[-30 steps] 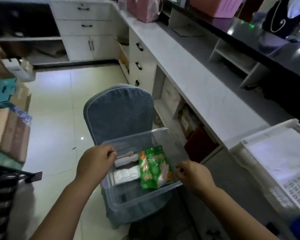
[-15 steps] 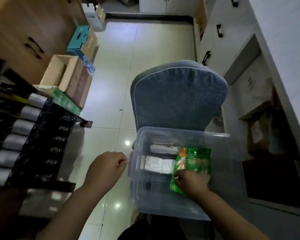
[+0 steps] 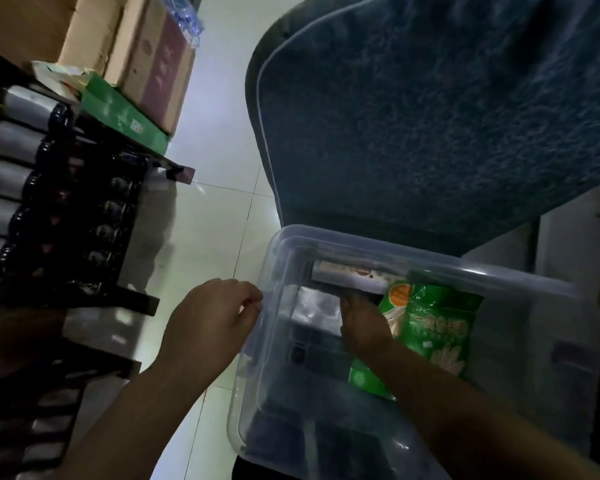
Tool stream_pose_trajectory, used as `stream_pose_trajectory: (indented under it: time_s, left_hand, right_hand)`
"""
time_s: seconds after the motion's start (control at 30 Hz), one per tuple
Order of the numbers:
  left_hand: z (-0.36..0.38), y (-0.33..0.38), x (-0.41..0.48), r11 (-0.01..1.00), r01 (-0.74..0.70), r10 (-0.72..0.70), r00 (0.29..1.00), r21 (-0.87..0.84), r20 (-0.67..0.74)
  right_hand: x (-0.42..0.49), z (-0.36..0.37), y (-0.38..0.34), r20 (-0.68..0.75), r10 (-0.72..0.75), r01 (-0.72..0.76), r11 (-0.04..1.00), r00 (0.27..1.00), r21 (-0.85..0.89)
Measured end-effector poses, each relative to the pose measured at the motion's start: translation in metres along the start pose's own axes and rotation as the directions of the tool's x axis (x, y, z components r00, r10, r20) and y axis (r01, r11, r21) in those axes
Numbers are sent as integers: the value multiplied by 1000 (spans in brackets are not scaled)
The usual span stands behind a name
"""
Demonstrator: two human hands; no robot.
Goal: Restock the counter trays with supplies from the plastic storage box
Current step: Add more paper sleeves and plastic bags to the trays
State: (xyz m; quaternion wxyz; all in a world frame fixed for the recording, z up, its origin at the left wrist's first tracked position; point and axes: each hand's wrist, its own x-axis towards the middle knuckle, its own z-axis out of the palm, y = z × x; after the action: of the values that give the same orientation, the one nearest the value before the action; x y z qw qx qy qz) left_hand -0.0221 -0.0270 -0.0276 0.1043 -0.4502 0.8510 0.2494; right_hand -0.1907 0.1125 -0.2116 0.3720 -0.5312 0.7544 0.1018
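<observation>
A clear plastic storage box sits on the seat of a blue padded chair. Inside it lie a green printed bag, a silvery white packet and a long white packet against the far wall. My right hand is down inside the box just left of the green bag, its fingers curled onto the edge of the silvery white packet. My left hand is outside the box, with its curled fingertips pinching the left rim. No counter tray is in view.
A black rack with several grey rolls stands close on the left. Cardboard boxes and a green carton are stacked behind it. Pale floor tiles show between the rack and the chair.
The view has tilted down and come closer to the box. My right hand has shifted left from the green bag to the white packet. My left hand has come back to the box rim.
</observation>
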Motion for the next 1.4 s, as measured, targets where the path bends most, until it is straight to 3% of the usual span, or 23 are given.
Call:
stream_pose_trajectory:
  time_s: [0.2, 0.33, 0.47, 0.53, 0.6, 0.67, 0.77, 0.9, 0.97, 1.03, 1.1, 1.13, 1.2, 1.27, 1.3, 1.4]
  left_hand:
    - [20, -5, 10, 998, 9, -8, 1000, -57, 19]
    - [25, -6, 19, 998, 1, -2, 1000, -65, -19]
    - [24, -1, 17, 997, -17, 15, 1000, -81, -26]
    - [23, 1, 12, 995, -41, 40, 999, -95, -13]
    - [23, 3, 5, 993, -65, 65, 998, -101, -2]
    - [23, 7, -3, 992, -73, 75, 997, -99, 19]
    - [24, 17, -15, 987, -49, 59, 996, -153, 66]
    - [31, 35, -20, 961, 99, -33, 968, -258, 248]
    - [34, 44, -18, 953, 113, -27, 956, -280, 293]
    - [35, 49, -17, 951, 114, -28, 957, -286, 289]
    - [36, 49, -15, 958, 89, -16, 966, -273, 258]
    - [36, 48, -14, 962, 74, -11, 972, -263, 233]
    - [34, 43, -12, 963, 62, -17, 985, -263, 172]
    - [32, 36, -11, 958, 76, -46, 992, -278, 114]
    - [31, 33, -10, 956, 82, -60, 995, -281, 83]
    - [32, 27, -9, 951, 97, -93, 995, -293, 26]
  right_hand:
    - [30, 26, 0, -146, 78, -103, 979, 986, -173]
    - [22, 41, -1, -278, 18, -79, 975, 961, -209]
    - [5, 53, -5, -244, 51, -65, 997, 968, -51]
    - [-9, 44, -7, -143, 47, -28, 991, 989, 133]
    - [-25, 32, -6, -85, 131, -100, 948, 988, 301]
    - [-45, 16, -9, -96, 194, -101, 801, 976, 590]
    - [-72, -21, -24, -127, 259, 14, 398, 958, 917]
    - [-100, -54, -44, -100, 245, 109, -24, 964, 994]
    - [-108, -58, -53, -82, 238, 125, -172, 968, 977]
    - [-111, -56, -58, -56, 233, 116, -256, 971, 960]
    - [-109, -49, -53, -19, 272, 90, -254, 962, 963]
    - [-105, -42, -45, -8, 336, 81, -205, 942, 975]
    - [-96, -20, -17, -32, 540, 13, 40, 841, 999]
    - [-87, 8, 21, -46, 706, -305, 364, 707, 880]
    - [-85, 20, 37, -17, 748, -458, 424, 663, 782]
    - [-77, 46, 60, 218, 767, -642, 306, 604, 703]
